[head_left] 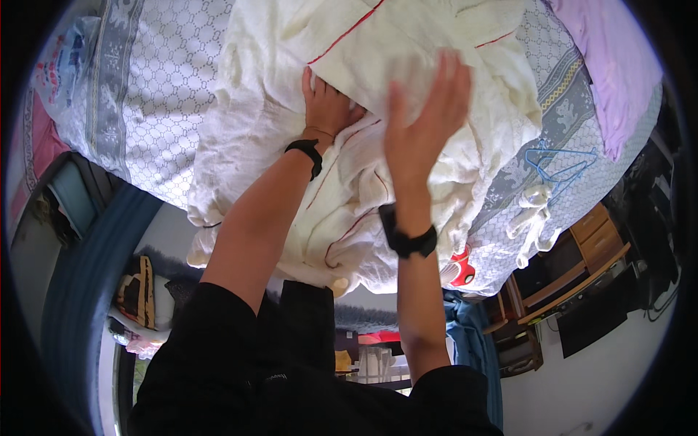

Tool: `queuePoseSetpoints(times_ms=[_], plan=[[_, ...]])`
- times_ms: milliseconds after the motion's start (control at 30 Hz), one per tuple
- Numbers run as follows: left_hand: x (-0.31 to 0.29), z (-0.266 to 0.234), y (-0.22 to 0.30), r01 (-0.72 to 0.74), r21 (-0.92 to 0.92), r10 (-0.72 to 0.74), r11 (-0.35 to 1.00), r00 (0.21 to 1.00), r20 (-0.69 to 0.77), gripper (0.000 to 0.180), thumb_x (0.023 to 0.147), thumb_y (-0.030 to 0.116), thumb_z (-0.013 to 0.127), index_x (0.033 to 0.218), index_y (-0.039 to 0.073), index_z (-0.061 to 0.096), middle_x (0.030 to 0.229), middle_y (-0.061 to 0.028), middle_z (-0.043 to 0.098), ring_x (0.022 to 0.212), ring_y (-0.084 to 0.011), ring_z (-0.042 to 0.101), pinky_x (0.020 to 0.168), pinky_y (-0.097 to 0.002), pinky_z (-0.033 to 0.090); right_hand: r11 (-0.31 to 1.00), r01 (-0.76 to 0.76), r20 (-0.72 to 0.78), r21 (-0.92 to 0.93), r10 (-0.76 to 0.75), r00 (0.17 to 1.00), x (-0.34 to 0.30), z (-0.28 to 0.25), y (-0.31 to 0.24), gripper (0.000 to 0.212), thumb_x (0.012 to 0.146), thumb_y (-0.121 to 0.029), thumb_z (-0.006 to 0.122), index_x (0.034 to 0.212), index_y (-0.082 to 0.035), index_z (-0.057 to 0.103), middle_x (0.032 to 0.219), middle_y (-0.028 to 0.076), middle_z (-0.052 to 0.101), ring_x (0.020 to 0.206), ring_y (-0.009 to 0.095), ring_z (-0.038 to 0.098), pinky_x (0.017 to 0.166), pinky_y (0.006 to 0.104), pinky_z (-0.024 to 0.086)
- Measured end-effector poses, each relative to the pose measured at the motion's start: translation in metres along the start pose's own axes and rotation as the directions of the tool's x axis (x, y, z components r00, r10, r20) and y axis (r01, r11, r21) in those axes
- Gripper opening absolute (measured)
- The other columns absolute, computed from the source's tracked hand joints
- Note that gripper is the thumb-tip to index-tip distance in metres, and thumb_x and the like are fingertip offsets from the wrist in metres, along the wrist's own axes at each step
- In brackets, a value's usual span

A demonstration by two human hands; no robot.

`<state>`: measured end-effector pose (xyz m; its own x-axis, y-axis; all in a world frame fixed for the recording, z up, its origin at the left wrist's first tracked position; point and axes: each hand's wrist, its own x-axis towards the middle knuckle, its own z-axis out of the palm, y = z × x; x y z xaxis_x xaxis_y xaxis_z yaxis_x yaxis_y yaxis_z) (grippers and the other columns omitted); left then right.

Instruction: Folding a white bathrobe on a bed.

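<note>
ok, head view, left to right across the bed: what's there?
Plastic bag → patterned grey bedspread → left hand on the cream garment → right hand flat on the same garment → blue hanger → lilac cloth.

A large cream-white cloth [407, 65] with thin red stitched lines lies crumpled across the bed [156, 87]. It covers the middle of the bed and spills over the near edge, where knotted tassels hang down. Its upper part is folded over into a flatter panel; the rest is bunched in soft wrinkles toward the bed's right side.
</note>
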<state>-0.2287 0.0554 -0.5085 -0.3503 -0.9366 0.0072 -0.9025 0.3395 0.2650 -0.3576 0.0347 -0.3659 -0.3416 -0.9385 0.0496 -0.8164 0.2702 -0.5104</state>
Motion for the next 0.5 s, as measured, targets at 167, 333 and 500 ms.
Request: queuePoseSetpoints(times_ms=[167,333,500], plan=[[0.003,0.007,-0.001,-0.012,-0.006,0.013,1.000,0.999,0.035,0.053,0.069,0.046,0.059,0.110,0.012,0.063,0.115,-0.0119,0.055,0.114,-0.0323,0.041,0.106,-0.0577,0.013,0.910,-0.413,0.074,-0.020,0.414,0.907,0.008,0.065,0.071,0.079,0.085,-0.049,0.051,0.143,-0.008,0.018,0.149,0.017,0.010,0.138,0.038,0.002,0.102,0.0633,0.005],[0.003,-0.005,-0.006,0.007,-0.183,-0.007,0.983,1.000,0.000,0.049,0.074,0.037,0.059,0.113,0.008,0.059,0.120,-0.0163,0.051,0.118,-0.0353,0.039,0.105,-0.0578,0.013,0.885,-0.420,-0.107,-0.198,0.407,0.907,0.010,0.104,0.071,0.084,0.084,-0.055,0.050,0.144,-0.010,0.014,0.150,0.012,0.009,0.139,0.034,-0.001,0.104,0.0622,0.004],[0.015,-0.059,-0.005,-0.072,-0.449,0.168,0.891,0.970,0.178,0.034,0.077,0.013,0.053,0.109,0.001,0.057,0.123,-0.0201,0.048,0.121,-0.0371,0.036,0.103,-0.0521,0.020,0.842,-0.437,-0.241,-0.317,0.374,0.896,0.008,0.097,0.082,0.075,0.084,-0.047,0.052,0.143,-0.014,0.022,0.150,0.005,0.017,0.139,0.027,0.009,0.106,0.0567,0.008]])
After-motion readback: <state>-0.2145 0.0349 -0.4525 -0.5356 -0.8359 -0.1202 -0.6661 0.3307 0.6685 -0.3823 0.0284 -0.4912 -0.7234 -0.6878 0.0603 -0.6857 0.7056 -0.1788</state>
